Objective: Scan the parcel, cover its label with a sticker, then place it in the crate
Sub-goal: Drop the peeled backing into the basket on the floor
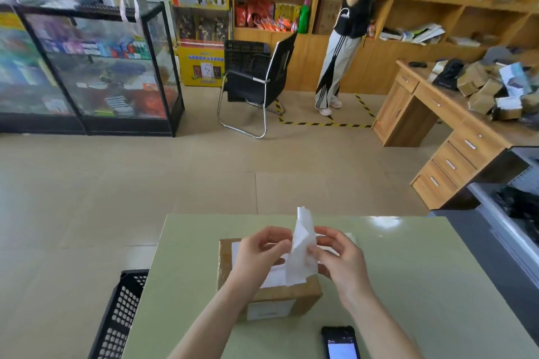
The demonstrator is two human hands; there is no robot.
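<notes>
A brown cardboard parcel [294, 296] lies on the pale green table [408, 285], with a white label on its top and a smaller one on its near side. Both hands hover just above the parcel's top. My left hand [259, 251] and my right hand [339, 256] each pinch a white sticker sheet [302, 253], which stands upright and curled between them. A black perforated crate [122, 315] sits on the floor against the table's left edge.
A phone-like scanner [341, 342] with a lit screen lies at the table's near edge, right of my arms. Beyond the table are an office chair [256, 81], a glass cabinet [96, 67], a wooden desk [455, 125] piled with boxes, and a standing person [347, 29].
</notes>
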